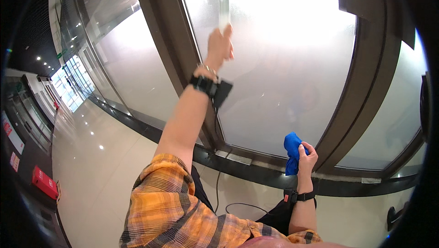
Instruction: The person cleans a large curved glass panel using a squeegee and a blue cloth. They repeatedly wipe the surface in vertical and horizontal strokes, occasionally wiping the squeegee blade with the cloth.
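Observation:
My left hand (219,46) is raised high, fingers wrapped around the handle of a pale window squeegee (224,4). Its wide head lies across the upper part of a frosted glass pane (267,86), partly cut off by the top of the view. Whether the blade touches the glass cannot be told. Low on the right, my right hand (308,155) pinches a bunched blue cloth (292,148) between thumb and fingers. The cloth hangs in front of the pane's lower edge.
Brown frame posts (164,49) border the pane. Below runs a black base ledge (260,176). A dark cable (218,186) trails from my left wrist device to the shiny tiled floor (99,179). A red box (45,182) stands far left, along the corridor.

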`<state>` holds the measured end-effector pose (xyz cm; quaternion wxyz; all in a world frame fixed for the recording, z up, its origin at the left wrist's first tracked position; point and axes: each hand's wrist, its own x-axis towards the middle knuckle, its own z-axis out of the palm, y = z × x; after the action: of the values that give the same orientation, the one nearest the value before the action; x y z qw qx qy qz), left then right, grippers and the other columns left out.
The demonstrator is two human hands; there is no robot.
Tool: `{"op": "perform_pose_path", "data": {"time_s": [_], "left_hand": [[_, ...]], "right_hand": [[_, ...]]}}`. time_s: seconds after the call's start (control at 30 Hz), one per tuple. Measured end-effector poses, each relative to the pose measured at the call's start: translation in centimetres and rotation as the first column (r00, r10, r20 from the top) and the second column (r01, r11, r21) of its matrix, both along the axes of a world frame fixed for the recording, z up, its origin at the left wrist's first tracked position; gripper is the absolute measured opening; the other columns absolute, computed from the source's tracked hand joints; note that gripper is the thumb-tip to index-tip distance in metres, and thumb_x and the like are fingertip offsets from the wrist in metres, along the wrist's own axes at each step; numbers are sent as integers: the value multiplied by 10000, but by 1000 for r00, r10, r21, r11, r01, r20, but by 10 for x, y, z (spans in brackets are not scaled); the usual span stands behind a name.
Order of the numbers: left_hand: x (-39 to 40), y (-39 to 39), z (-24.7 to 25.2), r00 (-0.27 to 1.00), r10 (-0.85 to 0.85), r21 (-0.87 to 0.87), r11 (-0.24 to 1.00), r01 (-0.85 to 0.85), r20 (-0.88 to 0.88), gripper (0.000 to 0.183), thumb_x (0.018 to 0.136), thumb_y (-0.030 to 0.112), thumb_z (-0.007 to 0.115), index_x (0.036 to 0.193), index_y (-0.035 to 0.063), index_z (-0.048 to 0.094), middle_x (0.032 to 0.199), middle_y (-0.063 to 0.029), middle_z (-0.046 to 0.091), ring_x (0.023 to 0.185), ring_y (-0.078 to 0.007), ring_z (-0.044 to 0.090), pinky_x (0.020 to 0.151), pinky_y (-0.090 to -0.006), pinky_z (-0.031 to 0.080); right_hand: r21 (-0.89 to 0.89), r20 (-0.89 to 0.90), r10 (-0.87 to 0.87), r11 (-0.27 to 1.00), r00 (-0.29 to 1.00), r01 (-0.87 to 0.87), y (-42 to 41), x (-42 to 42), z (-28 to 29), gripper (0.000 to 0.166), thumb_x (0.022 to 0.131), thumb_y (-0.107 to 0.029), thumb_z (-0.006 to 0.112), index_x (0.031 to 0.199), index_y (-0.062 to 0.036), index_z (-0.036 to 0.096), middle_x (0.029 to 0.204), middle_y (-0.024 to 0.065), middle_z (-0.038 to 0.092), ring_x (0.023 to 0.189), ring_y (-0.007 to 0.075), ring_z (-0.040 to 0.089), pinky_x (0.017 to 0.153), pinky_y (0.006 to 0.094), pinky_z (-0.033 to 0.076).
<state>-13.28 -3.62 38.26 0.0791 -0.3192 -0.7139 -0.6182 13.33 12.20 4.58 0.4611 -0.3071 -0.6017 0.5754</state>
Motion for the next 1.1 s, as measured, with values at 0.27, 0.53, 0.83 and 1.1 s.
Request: {"op": "perform_pose_path", "data": {"time_s": [0.27, 0.53, 0.83, 1.1], "left_hand": [[-18, -17, -120, 999, 41, -42, 998, -41, 13, 509, 951, 478, 446, 873, -24, 469, 443, -61, 477, 341, -184, 512, 333, -336, 400], [7, -41, -207, 991, -11, -130, 991, 29, 137, 478, 953, 481, 440, 871, 14, 499, 464, -30, 460, 360, -157, 513, 334, -309, 394], [-29, -22, -87, 997, 66, -7, 998, -67, -43, 549, 948, 477, 444, 650, 16, 447, 417, -44, 442, 324, -159, 490, 323, -301, 388], [42, -31, -379, 932, 9, -50, 999, 10, 363, 586, 941, 543, 423, 815, -22, 515, 441, -32, 449, 323, -165, 492, 309, -300, 376]], "right_hand": [[22, 43, 16, 1000, 999, -17, -5, -1, 11, 207, 826, -123, 670, 984, 11, 678, 879, 64, 652, 787, 129, 579, 725, 271, 465], [10, -6, 7, 1000, 1000, -6, 1, -2, 5, 215, 820, -121, 664, 980, 22, 676, 871, 66, 658, 773, 120, 579, 722, 262, 463], [15, 19, -25, 1000, 1000, 24, 2, -5, 3, 225, 829, -129, 668, 994, 23, 676, 903, 73, 663, 800, 121, 588, 739, 258, 466], [-41, 22, -73, 996, 997, 74, 3, -3, 7, 225, 845, -134, 675, 1019, 8, 675, 904, 63, 649, 779, 110, 583, 722, 244, 479]]}}
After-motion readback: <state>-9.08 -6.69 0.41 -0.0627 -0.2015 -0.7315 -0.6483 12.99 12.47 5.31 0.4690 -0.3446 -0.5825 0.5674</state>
